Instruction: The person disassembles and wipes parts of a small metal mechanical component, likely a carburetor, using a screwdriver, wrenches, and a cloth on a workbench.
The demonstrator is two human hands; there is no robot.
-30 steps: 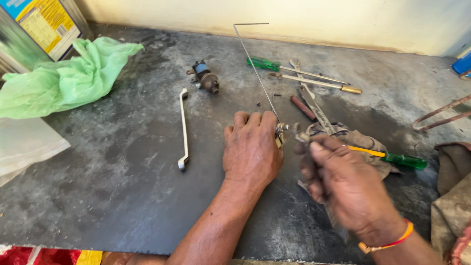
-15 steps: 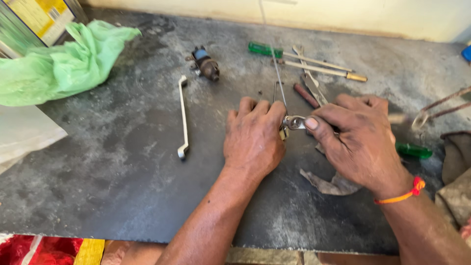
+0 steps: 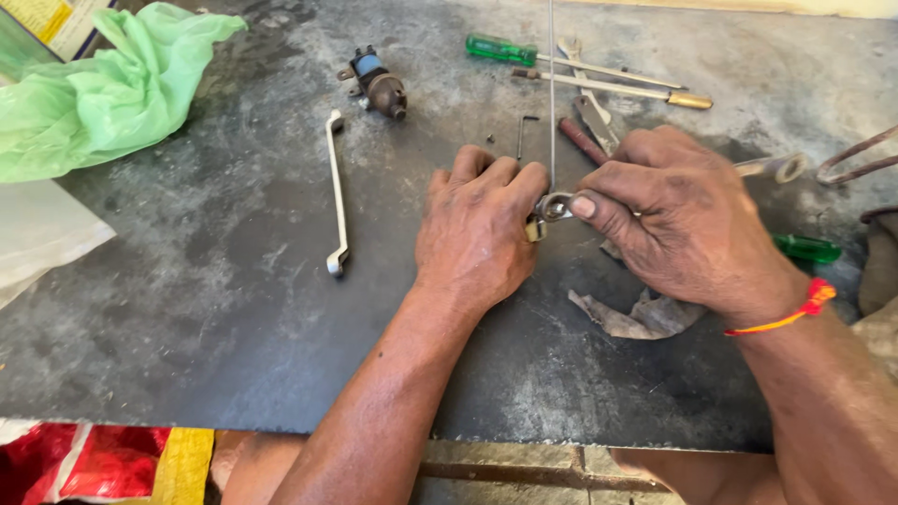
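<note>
Both hands are pressed together at the middle of the grey bench. The left hand is laid palm down, its fingers curled over something small, of which only a brass-coloured bit is seen at its 3 o'clock edge; what is gripped beneath cannot be told. The right hand is closed in a pinch, thumb and forefinger clamped on a small metal fitting right between the two hands. A thin wire is seen rising straight from that fitting towards 12 o'clock, out of the top of the view.

Around the hands, at 9 o'clock, a long wrench is laid flat, well apart. At 11 o'clock a small motor-like part is found, and further out a green bag. At 12 o'clock a green-handled screwdriver is lying among other tools. A second green handle is glimpsed at 3 o'clock behind the right hand, and a dirty rag is spread at 5 o'clock, partly under the wrist. A red thread band is worn on the right wrist.
</note>
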